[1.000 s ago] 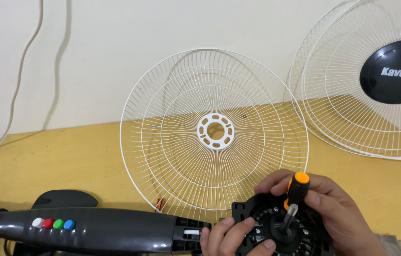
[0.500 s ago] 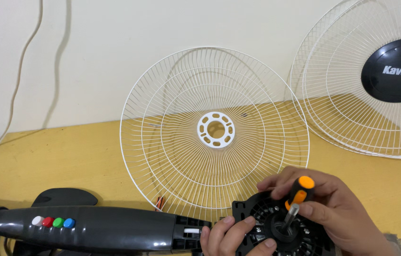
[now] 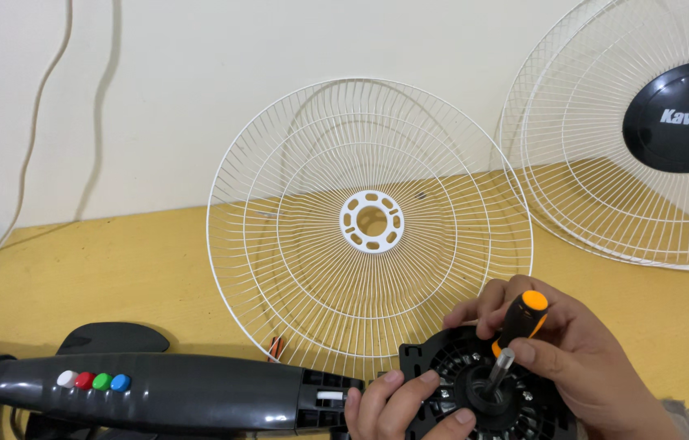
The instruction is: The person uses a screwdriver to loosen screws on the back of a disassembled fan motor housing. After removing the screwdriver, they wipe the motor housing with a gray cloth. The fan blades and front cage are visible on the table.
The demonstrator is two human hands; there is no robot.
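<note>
Orange-handled screwdriver (image 3: pixel 515 326) in right hand (image 3: pixel 581 358) meets motor housing (image 3: pixel 483 391).

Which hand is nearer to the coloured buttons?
Left. The left hand rests on the motor housing, just right of the buttons. The right hand holds the screwdriver farther right.

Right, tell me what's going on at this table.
A person is working on a fan's black motor housing. The right hand holds an orange-and-black screwdriver, tip down into the housing, while the left hand steadies its edge. Two white wire grilles lean against the wall on the yellow table.
</note>
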